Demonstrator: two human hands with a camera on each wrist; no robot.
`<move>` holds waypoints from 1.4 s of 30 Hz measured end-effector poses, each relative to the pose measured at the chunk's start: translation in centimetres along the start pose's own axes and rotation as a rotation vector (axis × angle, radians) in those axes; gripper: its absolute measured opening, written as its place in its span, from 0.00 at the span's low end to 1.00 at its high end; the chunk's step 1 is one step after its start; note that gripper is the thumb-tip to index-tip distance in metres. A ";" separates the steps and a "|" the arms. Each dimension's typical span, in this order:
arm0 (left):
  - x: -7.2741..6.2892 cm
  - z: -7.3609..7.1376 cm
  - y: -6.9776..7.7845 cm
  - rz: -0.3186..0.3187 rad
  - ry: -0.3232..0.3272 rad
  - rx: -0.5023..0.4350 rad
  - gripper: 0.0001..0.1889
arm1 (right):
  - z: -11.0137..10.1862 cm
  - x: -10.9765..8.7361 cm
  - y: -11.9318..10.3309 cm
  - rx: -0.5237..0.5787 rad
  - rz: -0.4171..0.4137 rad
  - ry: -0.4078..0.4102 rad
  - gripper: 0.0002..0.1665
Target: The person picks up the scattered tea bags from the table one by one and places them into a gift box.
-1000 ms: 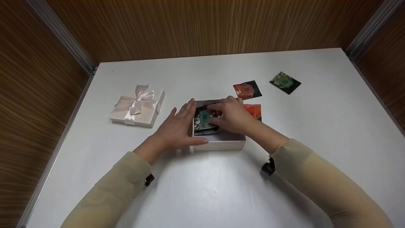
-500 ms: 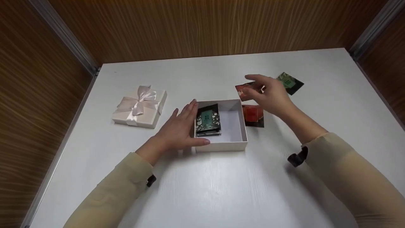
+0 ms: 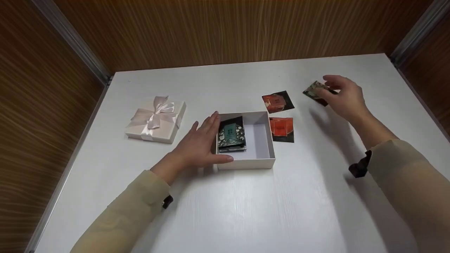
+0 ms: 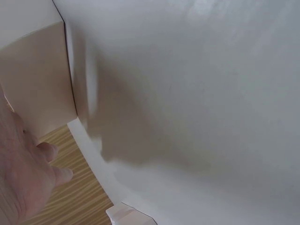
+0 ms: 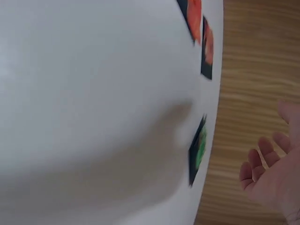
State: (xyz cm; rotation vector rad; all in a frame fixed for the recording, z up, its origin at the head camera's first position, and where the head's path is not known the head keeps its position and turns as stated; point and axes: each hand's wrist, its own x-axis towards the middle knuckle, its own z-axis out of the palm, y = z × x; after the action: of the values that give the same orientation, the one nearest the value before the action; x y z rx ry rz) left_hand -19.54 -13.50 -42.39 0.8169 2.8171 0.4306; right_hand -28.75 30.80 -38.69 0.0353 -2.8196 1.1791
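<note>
My left hand (image 3: 197,146) rests along the left side of an uncovered white box (image 3: 246,164), fingers extended and thumb along its front edge. Flat, dark green sachets (image 3: 230,133) with a floral print lie stacked in the left part of the box. At the right, my right hand (image 3: 346,98) hovers over a green and black sachet (image 3: 314,90) on the table, partly covering it in the head view. The right wrist view shows the fingers loosely bent, holding nothing, apart from that green sachet (image 5: 199,150).
Two red and black sachets lie right of the box: one sachet (image 3: 276,102) farther back, another sachet (image 3: 285,130) against the box's right side. A pale pink box lid (image 3: 151,131) with a satin bow sits at the left. Wood-grain panels (image 3: 225,35) bound the white table (image 3: 225,211).
My right hand has left the box and moved right, past the red sachets, to the green sachet. The left hand has stayed at the box.
</note>
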 end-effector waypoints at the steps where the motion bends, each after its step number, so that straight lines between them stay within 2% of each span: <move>1: 0.1 0.0 0.0 0.004 0.005 0.000 0.71 | -0.3 0.1 0.6 0.011 0.015 -0.001 0.39; 5: 0.2 0.1 0.1 0.002 0.008 0.002 0.71 | -0.9 0.5 2.8 0.038 0.056 -0.012 0.44; 12: 0.1 0.0 0.2 -0.022 0.000 0.013 0.73 | -0.8 0.7 5.5 0.134 0.175 -0.096 0.51; 18: 0.1 0.1 0.3 -0.021 -0.005 0.013 0.73 | -0.5 0.7 6.9 0.170 0.189 -0.155 0.57; 23: 0.1 0.0 0.2 -0.016 -0.001 0.020 0.73 | 0.1 1.3 7.5 0.126 0.183 -0.174 0.57; 33: 0.1 -0.1 0.1 -0.015 0.003 0.027 0.72 | 0.8 1.9 8.0 0.036 0.072 -0.206 0.52; 42: 0.0 0.1 0.1 -0.012 0.004 0.016 0.72 | 0.6 1.9 7.8 -0.089 0.121 -0.254 0.54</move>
State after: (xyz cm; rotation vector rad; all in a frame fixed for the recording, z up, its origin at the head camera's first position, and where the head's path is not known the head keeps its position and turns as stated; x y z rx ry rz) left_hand -19.47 -13.43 -42.42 0.8029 2.8309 0.4091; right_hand -31.09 35.84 -44.47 0.0092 -3.1338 1.1443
